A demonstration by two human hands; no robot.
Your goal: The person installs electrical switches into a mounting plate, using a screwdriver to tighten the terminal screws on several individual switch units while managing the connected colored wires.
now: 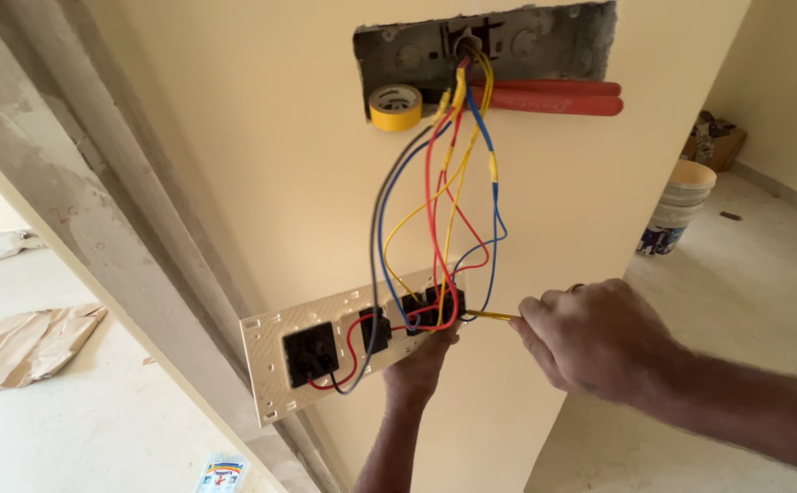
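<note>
My left hand [421, 365] holds up a white switch plate [275, 342] from below, its back with black modules facing me. Red, blue, yellow and grey wires [435, 201] run from the modules up to a metal wall box [490, 46]. My right hand [590, 338] is closed on a thin yellow-shafted tool [490, 316], whose tip sits at the rightmost module [444, 303].
A yellow tape roll [395, 107] and red-handled pliers [554, 96] rest in the open wall box. A door frame [97, 228] stands at left. A paint bucket [679, 207] stands on the floor at right, crumpled paper [24, 342] at left.
</note>
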